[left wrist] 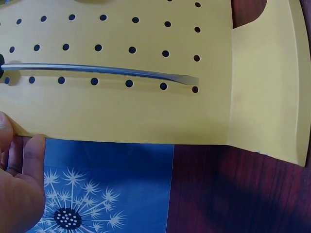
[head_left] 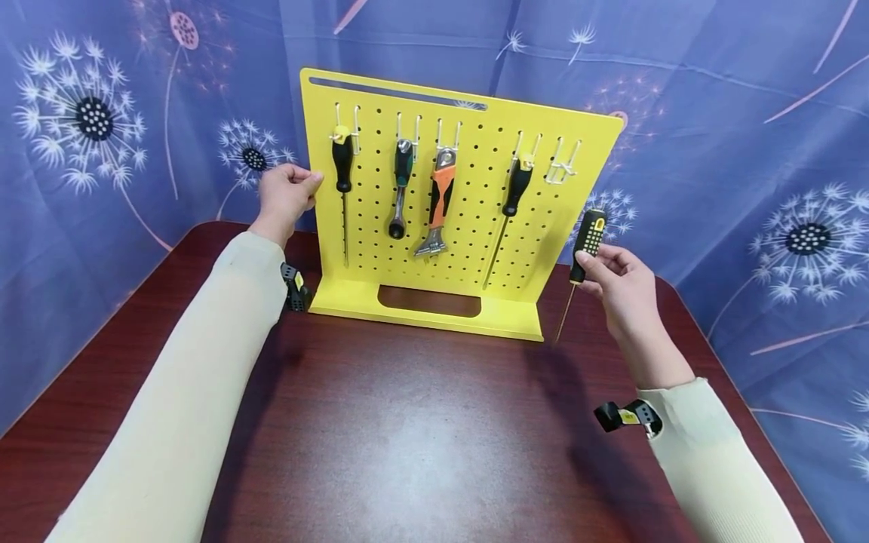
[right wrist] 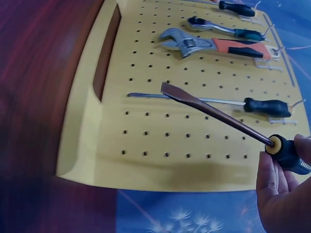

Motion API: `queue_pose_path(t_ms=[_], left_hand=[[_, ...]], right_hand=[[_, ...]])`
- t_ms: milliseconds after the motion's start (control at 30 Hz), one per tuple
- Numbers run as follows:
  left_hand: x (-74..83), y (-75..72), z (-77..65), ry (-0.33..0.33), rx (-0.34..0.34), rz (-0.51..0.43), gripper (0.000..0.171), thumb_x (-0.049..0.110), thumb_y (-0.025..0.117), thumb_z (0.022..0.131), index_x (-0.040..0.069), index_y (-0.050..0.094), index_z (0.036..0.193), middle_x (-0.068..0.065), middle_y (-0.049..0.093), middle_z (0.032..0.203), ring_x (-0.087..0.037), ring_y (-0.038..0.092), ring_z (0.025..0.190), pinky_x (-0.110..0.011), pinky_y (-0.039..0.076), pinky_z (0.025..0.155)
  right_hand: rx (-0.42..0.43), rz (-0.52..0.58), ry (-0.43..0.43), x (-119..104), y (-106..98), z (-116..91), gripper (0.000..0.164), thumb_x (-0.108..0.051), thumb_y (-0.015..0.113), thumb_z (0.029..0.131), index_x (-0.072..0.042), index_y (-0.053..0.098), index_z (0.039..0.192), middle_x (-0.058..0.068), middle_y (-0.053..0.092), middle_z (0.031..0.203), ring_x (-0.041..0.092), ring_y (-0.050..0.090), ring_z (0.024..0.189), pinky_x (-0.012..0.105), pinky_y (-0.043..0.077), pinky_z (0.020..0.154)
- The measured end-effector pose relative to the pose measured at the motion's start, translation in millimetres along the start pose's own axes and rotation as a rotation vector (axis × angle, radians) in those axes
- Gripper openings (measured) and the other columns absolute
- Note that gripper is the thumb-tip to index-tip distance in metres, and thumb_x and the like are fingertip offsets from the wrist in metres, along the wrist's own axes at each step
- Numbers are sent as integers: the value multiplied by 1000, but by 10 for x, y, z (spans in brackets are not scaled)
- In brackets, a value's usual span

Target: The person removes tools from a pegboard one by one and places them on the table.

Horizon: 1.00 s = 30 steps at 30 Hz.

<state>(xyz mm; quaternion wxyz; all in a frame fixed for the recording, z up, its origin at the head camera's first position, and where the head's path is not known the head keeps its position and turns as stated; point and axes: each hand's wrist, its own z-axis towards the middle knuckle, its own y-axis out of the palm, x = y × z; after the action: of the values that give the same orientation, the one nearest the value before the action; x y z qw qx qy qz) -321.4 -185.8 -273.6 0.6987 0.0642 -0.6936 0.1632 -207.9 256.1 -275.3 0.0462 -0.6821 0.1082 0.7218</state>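
A yellow pegboard (head_left: 468,226) stands upright on the table. My left hand (head_left: 287,197) pinches its left edge, thumb in front and fingers behind. The right hand (head_left: 621,283) grips a flathead screwdriver (head_left: 587,245) by its black and yellow handle, blade down, just off the board's right edge. Nearest to it on the board is a bare white double hook (head_left: 560,172). Left of that hook hangs a black-handled screwdriver (head_left: 519,185). Farther left hang an adjustable wrench (head_left: 443,192) with orange grips, a ratchet wrench (head_left: 403,170) and another black screwdriver (head_left: 343,162), whose flat tip shows in the left wrist view.
The dark red wooden table (head_left: 407,422) extends in front of the board. A blue curtain (head_left: 434,38) with dandelion print closes off the back and sides. The board's base has a lip (head_left: 428,320) facing forward. Both wrists wear small black cameras.
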Motion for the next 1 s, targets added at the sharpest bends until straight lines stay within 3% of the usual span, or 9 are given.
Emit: queue_pose_path(t_ms=[367,600,767,1000], left_hand=[[4,4,28,-8,-8,3,14,22,67,99,16,61,89,10,54,86,-3,55,80,-14,53,73],[4,-9,14,-11,-10,3,14,21,66,100,16,60,89,10,54,87,-3,54,80,-13,52,72],[8,-16,1,-7,-12,-1,14,21,66,100,15,61,89,10,54,86,-3,53,80,-13,52,72],[7,-3,-7,-9,-11,19,13,23,66,100,16,61,90,9,54,88,-3,54,81,-18,53,78]], right_hand=[[-57,-145,165,506,-177,51,18,-13,64,101,-7,50,111,-17,67,78,-2,66,68,14,59,66],[-62,-250,228,657,-225,57,24,-19,66,100,-9,51,116,-18,63,80,-3,64,71,14,58,67],[-72,-299,252,719,-253,78,38,-20,65,101,0,48,129,-14,59,86,-3,63,72,14,59,70],[-90,-343,299,779,-323,108,67,-25,63,102,10,32,150,-6,53,103,-4,63,75,14,59,71]])
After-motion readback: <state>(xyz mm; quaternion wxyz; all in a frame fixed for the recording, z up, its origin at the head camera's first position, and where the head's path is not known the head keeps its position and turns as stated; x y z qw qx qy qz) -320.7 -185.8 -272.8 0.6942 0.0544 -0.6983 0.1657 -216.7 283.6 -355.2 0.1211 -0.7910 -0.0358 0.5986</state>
